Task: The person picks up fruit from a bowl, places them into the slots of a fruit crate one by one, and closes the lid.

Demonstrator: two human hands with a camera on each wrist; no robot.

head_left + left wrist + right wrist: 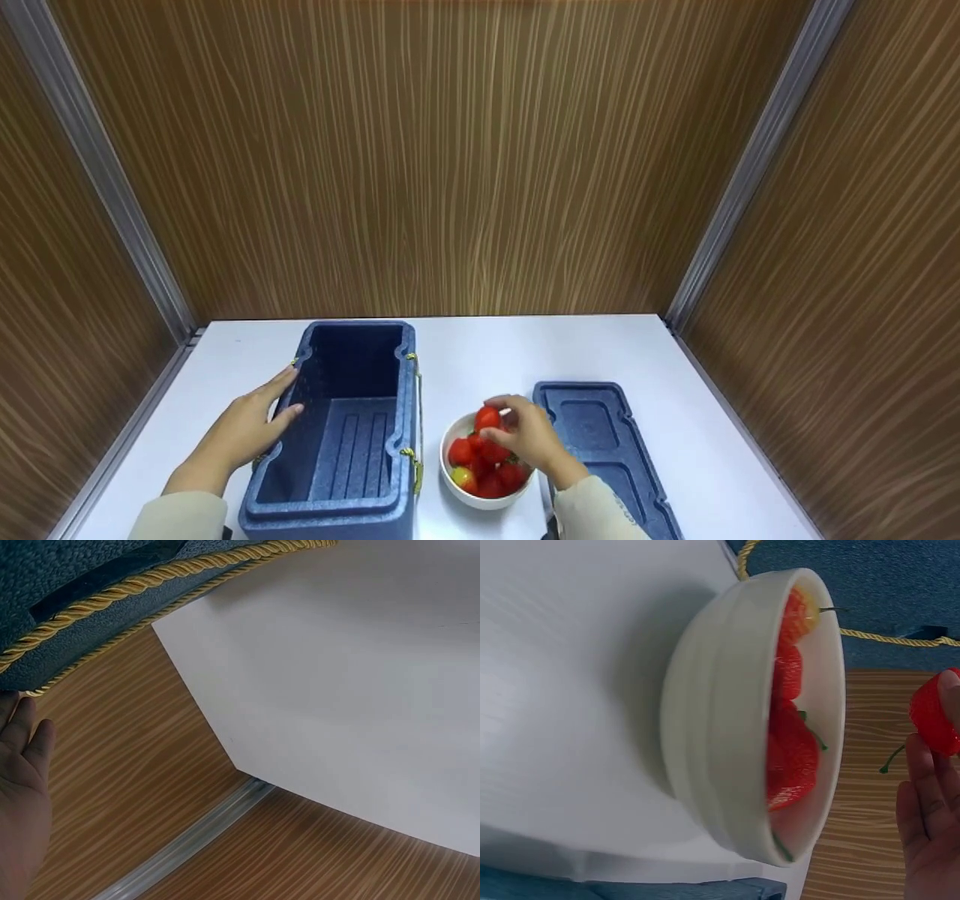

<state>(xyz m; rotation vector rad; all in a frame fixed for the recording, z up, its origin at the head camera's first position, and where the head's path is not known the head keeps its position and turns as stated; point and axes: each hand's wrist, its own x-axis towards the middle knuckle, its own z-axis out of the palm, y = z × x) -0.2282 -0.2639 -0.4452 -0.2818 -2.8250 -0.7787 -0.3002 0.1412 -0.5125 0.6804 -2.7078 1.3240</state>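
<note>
My right hand (529,435) pinches a red strawberry (487,418) between thumb and fingers, above a white bowl (480,505) of strawberries. The right wrist view shows the held strawberry (932,714) outside the bowl's rim, its green stem hanging free. Inside the bowl are several more red strawberries (793,757) and one partly yellow strawberry (463,478). To the left stands a deep blue foam box (330,508) without its cover, its visible floor bare. Along its left rim lies my left hand (241,431), fingers extended and thumb reaching over the edge.
A blue lid (592,420) with recessed panels lies right of the bowl, partly beneath my right forearm. Yellow cord (187,568) runs along the box's sides. Wood-patterned walls (480,157) enclose the white table (480,352) at the back and both sides.
</note>
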